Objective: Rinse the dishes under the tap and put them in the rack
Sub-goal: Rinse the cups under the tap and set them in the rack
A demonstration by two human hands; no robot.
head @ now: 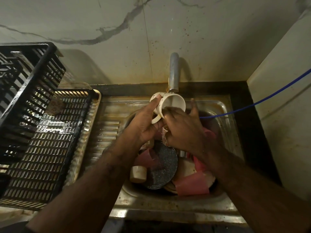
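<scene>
A: Head view: we hold the mug (165, 102) tipped on its side just under the tap (174, 73), mouth turned toward our right. Below it the sink (225, 105) is piled with a pan (161, 167), pink cups (191, 182) and a small pale cup (138, 173). What could go wrong?

B: We judge three risks. A wet glazed mug may slip from our grip and drop onto the pile, chipping itself or what lies under it. Lifted carelessly, its rim may knock the spout, since the two are almost touching. Carried left while still full, it may spill on the draining board (107, 132) before it reaches the rack (50, 148).

A: And our hands?

B: Our left hand (144, 125) is clamped on the mug: the thumb presses its outer wall, and the fingers curl beneath, near the handle. Our right hand (183, 130) is mostly spread, one finger raised clear to the right; the others reach to the mug's mouth, but motion blur hides whether they rub inside or only rest on the rim. We cannot tell whether water is running.

A: The mug's place, then?

B: Over the sink, well apart from the rack at our left.
</scene>
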